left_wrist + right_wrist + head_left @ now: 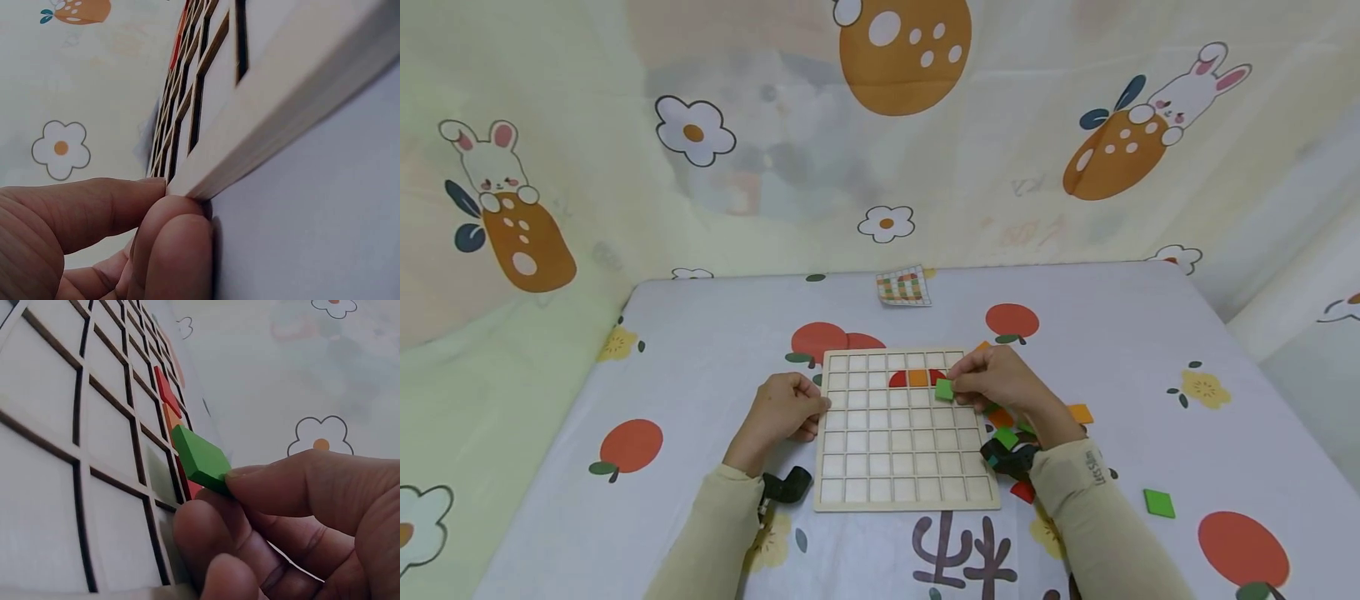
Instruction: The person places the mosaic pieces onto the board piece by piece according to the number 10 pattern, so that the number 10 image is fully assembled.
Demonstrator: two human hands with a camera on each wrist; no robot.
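Note:
A pale wooden grid board (880, 450) lies on the table. My left hand (781, 410) holds its left edge. In the left wrist view the thumb (119, 206) and curled fingers meet at the board's rim (250, 131). A green square tile (203, 456) is pinched between the thumb and fingers of my right hand (1000, 385), tilted close over the board's upper right. Behind it in the grid sit an orange square tile (917, 378) and a red rounded piece (898, 379) to its left. Another red piece (189, 481) to its right is partly hidden by the green tile.
Loose green, orange and red tiles lie right of the board, partly under my right hand and wrist, among them a green tile (1004, 437). Another green tile (1159, 503) lies farther right. A small patterned card (904, 287) lies at the table's back edge.

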